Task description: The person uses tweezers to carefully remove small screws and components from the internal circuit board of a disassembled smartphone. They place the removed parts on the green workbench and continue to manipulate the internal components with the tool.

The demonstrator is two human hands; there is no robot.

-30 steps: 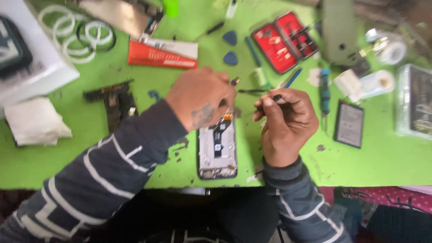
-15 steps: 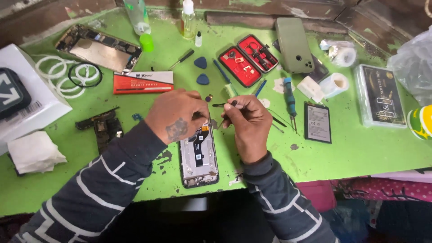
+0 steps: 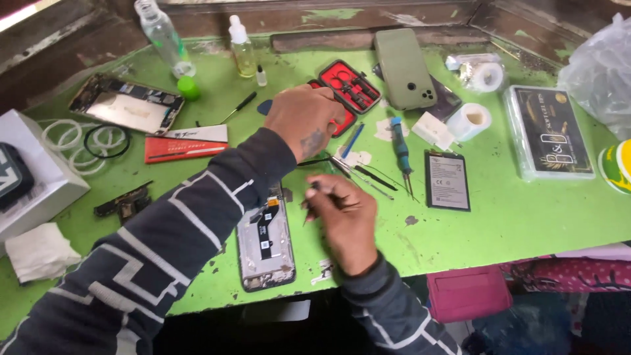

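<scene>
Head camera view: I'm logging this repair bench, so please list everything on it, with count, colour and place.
Opened phone frame: one, grey, near edge, beside the right hand.
Phone battery: one, black, right of centre.
Tool case: one, red, open, far centre.
Green phone: one, face down, far centre.
Dropper bottles: two, clear, far left.
Red packet: one, left.
White box: one, far left.
Tape rolls: two, white, right.
Blue screwdriver: one, centre.
Left hand: reaching over the tool case.
Right hand: pinching a thin tool.
</scene>
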